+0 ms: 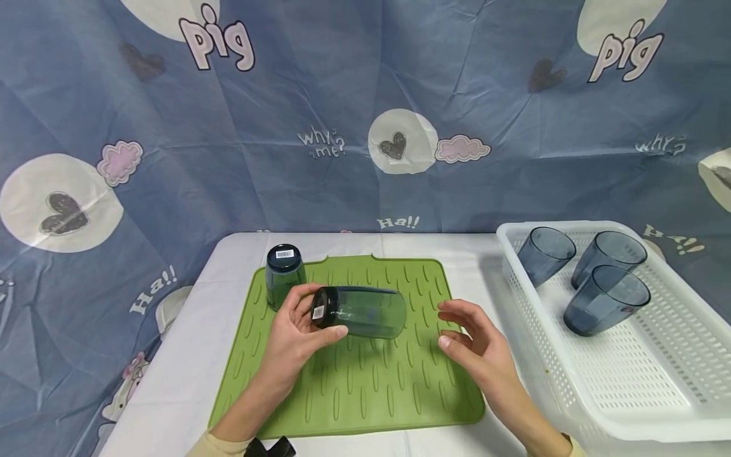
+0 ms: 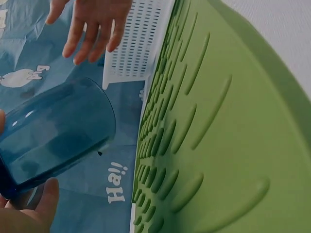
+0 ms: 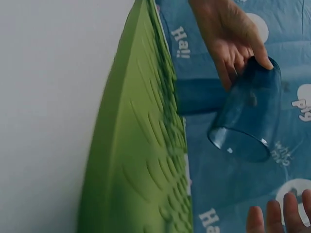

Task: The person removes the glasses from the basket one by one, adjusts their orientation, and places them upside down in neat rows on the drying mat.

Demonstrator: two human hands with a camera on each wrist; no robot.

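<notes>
My left hand (image 1: 294,339) grips a blue-tinted drinking glass (image 1: 368,311) by its dark base end, thumb in front. The glass lies on its side in the air over the green drying mat (image 1: 365,393), mouth toward the right. In the right wrist view the same glass (image 3: 248,111) tilts with its rim away from the gripping fingers. My right hand (image 1: 480,346) is apart from it, over the mat's right edge, fingers loosely bent and holding nothing. A second glass (image 1: 283,279) stands upside down on the mat's back left corner, a label on its base.
A white perforated plastic basket (image 1: 634,387) stands on the right. Inside it are three blue glasses, among them a front glass (image 1: 605,301), leaning with mouths up. A white cloth (image 1: 165,381) covers the table, and a blue printed curtain (image 1: 342,209) hangs behind.
</notes>
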